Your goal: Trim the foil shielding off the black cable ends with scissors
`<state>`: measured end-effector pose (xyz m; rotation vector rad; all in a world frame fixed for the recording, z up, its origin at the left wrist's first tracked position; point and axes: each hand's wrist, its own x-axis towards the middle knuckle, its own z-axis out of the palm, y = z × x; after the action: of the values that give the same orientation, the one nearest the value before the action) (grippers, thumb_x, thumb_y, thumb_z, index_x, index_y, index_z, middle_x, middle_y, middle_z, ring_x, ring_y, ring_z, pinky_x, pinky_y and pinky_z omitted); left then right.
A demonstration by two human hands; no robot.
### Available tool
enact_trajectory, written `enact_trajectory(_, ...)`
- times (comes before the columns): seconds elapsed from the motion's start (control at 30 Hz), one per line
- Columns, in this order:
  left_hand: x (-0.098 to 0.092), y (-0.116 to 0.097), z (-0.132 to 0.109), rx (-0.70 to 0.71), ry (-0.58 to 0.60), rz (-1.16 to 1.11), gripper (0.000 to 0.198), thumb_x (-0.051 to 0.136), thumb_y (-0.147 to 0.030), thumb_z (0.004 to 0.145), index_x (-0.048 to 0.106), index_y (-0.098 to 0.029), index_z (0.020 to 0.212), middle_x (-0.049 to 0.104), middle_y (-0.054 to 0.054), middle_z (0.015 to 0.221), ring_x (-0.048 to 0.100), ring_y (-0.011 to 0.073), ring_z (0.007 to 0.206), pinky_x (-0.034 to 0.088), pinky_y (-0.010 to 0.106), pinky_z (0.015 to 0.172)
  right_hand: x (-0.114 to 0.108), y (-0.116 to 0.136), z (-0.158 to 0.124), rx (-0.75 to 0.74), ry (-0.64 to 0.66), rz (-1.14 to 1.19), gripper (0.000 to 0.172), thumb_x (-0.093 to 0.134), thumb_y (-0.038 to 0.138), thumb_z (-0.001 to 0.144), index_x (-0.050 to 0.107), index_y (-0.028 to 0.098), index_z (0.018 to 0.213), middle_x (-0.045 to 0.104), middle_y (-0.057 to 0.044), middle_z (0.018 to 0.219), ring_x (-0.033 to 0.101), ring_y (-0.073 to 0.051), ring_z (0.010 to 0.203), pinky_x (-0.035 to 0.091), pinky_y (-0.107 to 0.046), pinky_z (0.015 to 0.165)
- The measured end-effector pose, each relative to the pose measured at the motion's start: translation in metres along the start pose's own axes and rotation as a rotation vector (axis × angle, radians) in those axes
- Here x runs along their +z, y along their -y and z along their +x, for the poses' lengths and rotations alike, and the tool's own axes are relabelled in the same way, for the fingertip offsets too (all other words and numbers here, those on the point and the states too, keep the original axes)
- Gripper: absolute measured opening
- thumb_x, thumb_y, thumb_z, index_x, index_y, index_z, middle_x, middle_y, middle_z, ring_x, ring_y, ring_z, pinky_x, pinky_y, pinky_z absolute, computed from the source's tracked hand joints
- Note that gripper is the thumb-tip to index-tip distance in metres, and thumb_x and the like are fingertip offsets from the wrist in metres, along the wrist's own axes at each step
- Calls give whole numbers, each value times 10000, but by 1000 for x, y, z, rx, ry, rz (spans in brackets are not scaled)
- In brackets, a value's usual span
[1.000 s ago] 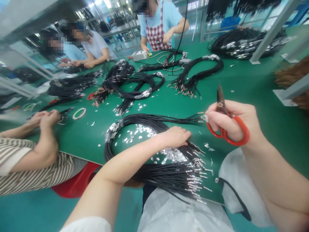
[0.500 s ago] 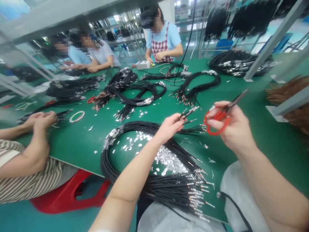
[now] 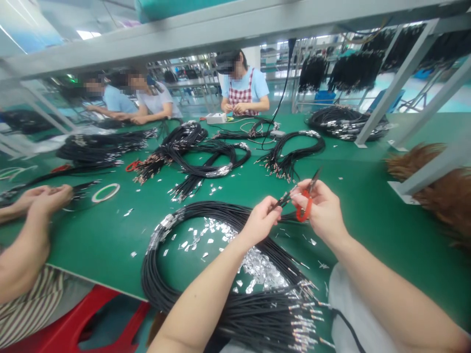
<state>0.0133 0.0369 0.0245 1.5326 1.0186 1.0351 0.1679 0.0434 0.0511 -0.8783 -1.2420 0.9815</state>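
Note:
My left hand [image 3: 261, 221] pinches a few black wires [image 3: 282, 200] whose ends point toward my right hand [image 3: 319, 210]. That hand grips small red-handled scissors [image 3: 303, 209], with the metal blades [image 3: 314, 181] pointing up and away. The fingers partly hide the handles. Both hands are raised above a large coil of black wires [image 3: 206, 208] that has crimped metal terminals [image 3: 303, 321] at its near end. Silver foil scraps [image 3: 259, 268] lie inside and under the coil.
More black wire bundles [image 3: 290, 158] lie across the green table mat [image 3: 368, 196], among scattered silver scraps. A co-worker's hands [image 3: 46, 199] work at the left, near a green tape roll [image 3: 105, 192]. A white box [image 3: 216, 118] and a metal shelf frame [image 3: 221, 24] stand beyond.
My left hand has left the coil, lifting a few wires, and moved toward my right hand. The scissors have turned, now pointing upward. The view has tilted upward.

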Motion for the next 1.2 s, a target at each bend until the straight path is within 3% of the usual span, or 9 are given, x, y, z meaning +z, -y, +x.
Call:
enact_trajectory(0.1,2,-6,-1,46,-41,6,76,501,-266,811,490,-192,823,578,-2,744,550,115,658,419,241,643,1,-1,-1,2,13,-16,239,725,230,662,575,213,848,596,19,746,573,-121,657,499,-271,623)
enact_trajectory(0.2,3,-14,-1,62,-27,-49,117,574,-263,763,505,-186,816,555,-16,729,524,104,655,408,227,626,3,-5,-4,15,28,36,240,718,211,662,574,217,854,588,27,740,570,-115,659,486,-255,613)
enact_trajectory(0.4,-1,-15,0,-69,-24,-247,186,629,-311,717,540,-153,757,463,-54,577,392,52,482,305,204,478,11,-8,-2,110,29,141,249,719,214,667,538,217,837,567,41,734,515,-85,552,446,-236,529)
enact_trajectory(0.53,-4,-9,1,-150,-32,-450,267,664,-367,689,519,-144,708,421,-60,525,345,40,440,219,199,432,16,-6,0,39,66,46,223,703,216,680,533,220,825,579,36,712,528,-103,582,459,-257,566)
enact_trajectory(0.67,-9,-3,3,-279,93,-652,296,694,-361,664,510,-130,686,405,-58,528,322,24,418,162,198,422,18,-6,0,-82,149,-84,161,682,218,698,539,215,772,608,9,711,556,-127,631,484,-291,617)
enact_trajectory(0.83,-12,-3,4,-347,203,-711,273,693,-334,679,538,-114,721,394,-59,523,308,16,417,148,192,424,17,-16,2,38,229,104,222,678,217,725,463,221,780,629,21,697,566,-117,581,494,-288,587)
enact_trajectory(0.97,-8,-2,3,-279,73,-664,241,680,-309,689,533,-123,733,448,-49,536,371,31,431,231,192,434,16,-29,3,127,132,201,250,693,193,717,462,220,811,637,27,742,562,-97,569,489,-257,573)
enact_trajectory(1.07,-3,-1,0,-225,-47,-591,249,691,-296,670,497,-145,710,489,-46,551,423,47,449,289,197,448,17,-30,1,138,81,160,235,696,213,717,481,217,811,642,17,763,580,-103,600,506,-267,605)
enact_trajectory(1.2,3,-3,-4,-200,-177,-465,287,694,-297,651,439,-164,654,448,-69,519,382,36,418,267,190,418,19,-20,-4,120,82,21,219,717,228,693,515,205,775,642,8,726,603,-116,607,515,-272,610)
